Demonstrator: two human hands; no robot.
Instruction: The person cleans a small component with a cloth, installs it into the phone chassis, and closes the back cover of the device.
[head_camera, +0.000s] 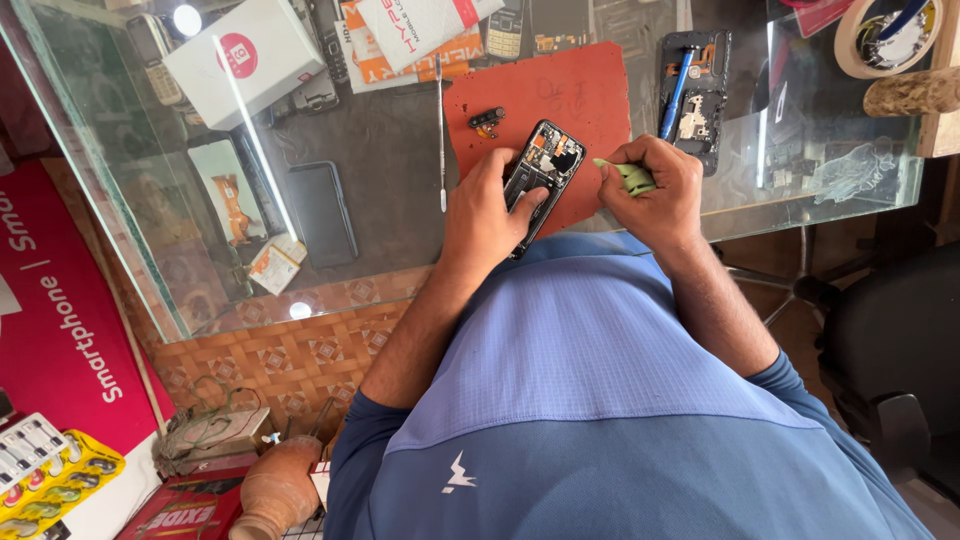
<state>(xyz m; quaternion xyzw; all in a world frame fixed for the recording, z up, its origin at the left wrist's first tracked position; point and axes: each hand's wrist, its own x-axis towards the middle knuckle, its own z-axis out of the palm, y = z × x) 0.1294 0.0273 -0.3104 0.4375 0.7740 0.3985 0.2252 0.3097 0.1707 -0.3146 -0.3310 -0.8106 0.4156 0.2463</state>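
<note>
Our left hand (487, 208) wraps around an opened smartphone (541, 170), thumb lying across its exposed insides, holding it tilted over the near edge of the glass desk (400, 170). Our right hand (655, 190) is closed into a fist around a small pale green cloth (628, 176), whose tip pokes out toward the phone's right side, just beside it.

Going by size, we see the glass desk first, with a shelf of goods showing through its top. On it, past the phone, lies a red work mat (590, 95) that reaches toward the far edge. Near the far left corner sits a white box (245, 58). A dark phone (322, 212) lies flat at the left part of the desk, though we cannot tell whether it rests on the glass or below it. To the right of the mat lies a stripped phone frame (703, 115) with a blue-handled screwdriver (678, 90) resting on it. At the far right corner sits a roll of tape (850, 40). A thin metal pry tool (440, 130) lies just left of the mat, and a small black part (487, 118) sits on the mat itself.
</note>
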